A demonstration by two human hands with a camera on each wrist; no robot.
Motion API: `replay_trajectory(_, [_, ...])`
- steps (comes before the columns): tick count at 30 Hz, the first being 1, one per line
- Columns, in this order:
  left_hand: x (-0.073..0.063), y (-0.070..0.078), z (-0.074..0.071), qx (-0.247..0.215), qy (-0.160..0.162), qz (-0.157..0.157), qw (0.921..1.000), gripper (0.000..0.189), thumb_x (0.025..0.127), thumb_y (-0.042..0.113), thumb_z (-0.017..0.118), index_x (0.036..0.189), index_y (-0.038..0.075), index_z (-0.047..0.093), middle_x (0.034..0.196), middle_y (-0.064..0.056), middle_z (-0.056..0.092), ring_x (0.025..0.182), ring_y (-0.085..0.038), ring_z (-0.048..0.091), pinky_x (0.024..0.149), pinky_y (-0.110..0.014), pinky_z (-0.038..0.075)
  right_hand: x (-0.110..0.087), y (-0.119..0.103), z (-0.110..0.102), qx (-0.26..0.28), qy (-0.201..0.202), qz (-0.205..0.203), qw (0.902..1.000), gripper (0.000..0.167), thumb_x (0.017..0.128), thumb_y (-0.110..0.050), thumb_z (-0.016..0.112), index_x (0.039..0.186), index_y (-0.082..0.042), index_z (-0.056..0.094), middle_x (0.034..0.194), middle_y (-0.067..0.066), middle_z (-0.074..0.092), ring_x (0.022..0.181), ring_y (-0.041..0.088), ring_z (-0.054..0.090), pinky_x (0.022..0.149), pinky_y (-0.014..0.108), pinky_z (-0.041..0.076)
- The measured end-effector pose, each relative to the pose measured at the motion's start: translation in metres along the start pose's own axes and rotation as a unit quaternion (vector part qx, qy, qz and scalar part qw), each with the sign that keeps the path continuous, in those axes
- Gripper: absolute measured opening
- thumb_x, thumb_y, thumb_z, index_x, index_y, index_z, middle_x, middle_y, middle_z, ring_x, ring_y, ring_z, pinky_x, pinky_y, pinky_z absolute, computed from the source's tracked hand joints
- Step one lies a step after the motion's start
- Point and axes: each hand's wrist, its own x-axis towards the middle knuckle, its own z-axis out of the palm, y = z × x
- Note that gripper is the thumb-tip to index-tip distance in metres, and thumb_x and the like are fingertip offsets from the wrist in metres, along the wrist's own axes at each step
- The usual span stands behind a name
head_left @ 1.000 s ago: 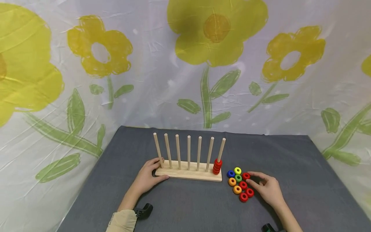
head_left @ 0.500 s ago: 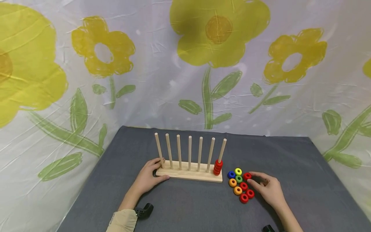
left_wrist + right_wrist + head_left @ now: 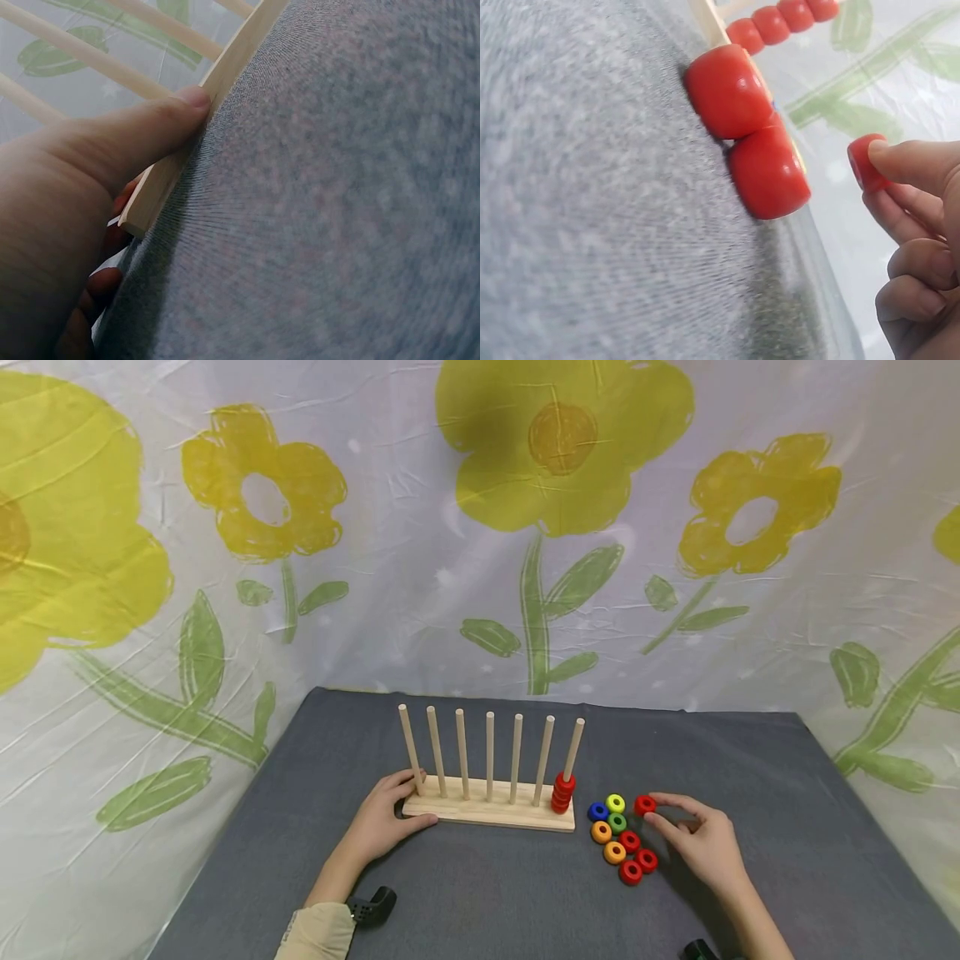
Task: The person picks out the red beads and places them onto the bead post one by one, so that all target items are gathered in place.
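Observation:
My left hand (image 3: 380,825) grips the left end of a wooden peg stand (image 3: 487,811), thumb along the front edge and fingers behind. In the left wrist view the thumb (image 3: 142,135) presses against the base (image 3: 154,196). Several upright pegs rise from the stand, and the rightmost carries a stack of red rings (image 3: 562,794). My right hand (image 3: 707,845) pinches a red ring (image 3: 864,163) between thumb and fingers, raised above the cloth in the right wrist view. Three loose red rings, among them one ring (image 3: 629,841) in the middle, lie just left of this hand.
Beside the stand's right end lie a yellow ring (image 3: 615,796), a blue ring (image 3: 597,817), a green ring (image 3: 617,830) and two orange rings, one nearer the front (image 3: 614,859). Dark grey cloth (image 3: 495,893) covers the table. A flower-printed curtain (image 3: 390,568) hangs behind.
My right hand has lifted the red ring off the cloth, up and slightly away from the loose rings. The left hand keeps its hold on the stand.

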Motion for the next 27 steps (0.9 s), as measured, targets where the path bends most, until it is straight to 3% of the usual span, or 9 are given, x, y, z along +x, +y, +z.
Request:
replay_trajectory(2, [0.0, 0.0, 0.0, 0.0, 0.0, -0.001, 1.0, 0.076, 0.088, 0.039, 0.089, 0.152, 0.009, 0.06, 0.157, -0.014, 0.053, 0.147, -0.04, 0.045, 0.117, -0.064, 0.041, 0.0, -0.001, -0.001, -0.001, 0.002, -0.005, 1.0, 0.036, 0.094, -0.028, 0.085, 0.126, -0.012, 0.078, 0.055, -0.005, 0.051, 0.039, 0.0, 0.023, 0.036, 0.026, 0.029])
replay_trajectory(9, [0.0, 0.0, 0.0, -0.001, 0.003, 0.003, 1.0, 0.075, 0.088, 0.038, 0.089, 0.151, 0.008, 0.061, 0.156, -0.015, 0.054, 0.147, -0.041, 0.046, 0.116, -0.064, 0.041, 0.0, -0.006, -0.003, -0.006, 0.011, -0.013, 0.9998, 0.035, 0.094, -0.027, 0.085, 0.125, -0.012, 0.078, 0.05, -0.009, 0.034, 0.041, -0.001, 0.021, 0.036, 0.025, 0.028])
replay_trajectory(14, [0.0, 0.001, 0.0, -0.003, 0.007, 0.005, 1.0, 0.074, 0.087, 0.037, 0.09, 0.15, 0.008, 0.062, 0.156, -0.015, 0.054, 0.146, -0.041, 0.046, 0.116, -0.064, 0.041, 0.0, -0.009, -0.004, -0.005, 0.011, -0.018, 0.9998, 0.034, 0.095, -0.026, 0.084, 0.125, -0.011, 0.078, 0.051, -0.01, 0.033, 0.042, -0.002, 0.02, 0.036, 0.025, 0.027])
replay_trajectory(21, [-0.001, 0.002, 0.0, -0.002, 0.016, 0.006, 0.9998, 0.073, 0.086, 0.036, 0.09, 0.149, 0.008, 0.064, 0.153, -0.015, 0.056, 0.144, -0.042, 0.048, 0.115, -0.065, 0.042, 0.0, -0.015, -0.006, 0.004, 0.018, -0.035, 0.9992, 0.033, 0.094, -0.023, 0.085, 0.124, -0.012, 0.078, 0.054, -0.01, 0.041, 0.041, -0.002, 0.021, 0.035, 0.026, 0.028])
replay_trajectory(27, [0.0, 0.002, 0.0, 0.002, 0.008, -0.001, 1.0, 0.074, 0.088, 0.038, 0.089, 0.15, 0.009, 0.062, 0.155, -0.015, 0.055, 0.146, -0.041, 0.046, 0.117, -0.064, 0.041, 0.0, -0.019, -0.007, 0.008, 0.018, -0.036, 0.9992, 0.033, 0.094, -0.023, 0.084, 0.125, -0.012, 0.077, 0.051, -0.01, 0.03, 0.042, -0.002, 0.02, 0.035, 0.025, 0.027])
